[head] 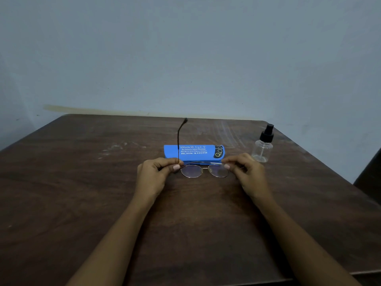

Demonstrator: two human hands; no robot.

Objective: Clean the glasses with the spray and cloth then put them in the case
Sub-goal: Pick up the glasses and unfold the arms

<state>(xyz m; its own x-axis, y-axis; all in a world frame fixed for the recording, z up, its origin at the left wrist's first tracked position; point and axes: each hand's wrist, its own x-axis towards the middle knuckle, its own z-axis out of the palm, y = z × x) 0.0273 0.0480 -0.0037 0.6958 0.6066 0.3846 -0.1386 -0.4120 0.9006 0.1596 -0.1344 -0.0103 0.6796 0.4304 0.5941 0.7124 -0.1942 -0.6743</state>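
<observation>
The outer ends of the glasses (204, 170) are covered by fingertips, so the hinges barely show. The left hand (153, 176) pinches one end between thumb and curled fingers. The right hand (246, 172) pinches the other end in the same way. Between the two hands the thin metal frame sits low over the counter (82, 193), lenses facing the person; whether it touches the wood cannot be told. One arm of the glasses sticks out straight from the left hand's fingertips, away from the person, its dark tip crossing the far edge of the counter. The other arm seems to lie folded behind the lenses, running toward the right hand.

Just beyond both hands lies the blue case (193, 152), closed, its near edge hidden by fingers and frame. Its white lettering is too small to read fully. Beyond and outward of the right hand stands the spray bottle (264, 144), clear with a black pump top; any liquid in it is hard to make out. Both forearms are cut off at the bottom of the view.

The counter is dark brown wood grain with pale scuffs near its far side. Behind it rises a plain bluish wall (185, 48), dimly lit. A dark shape (371, 174) is cut off at the right.
</observation>
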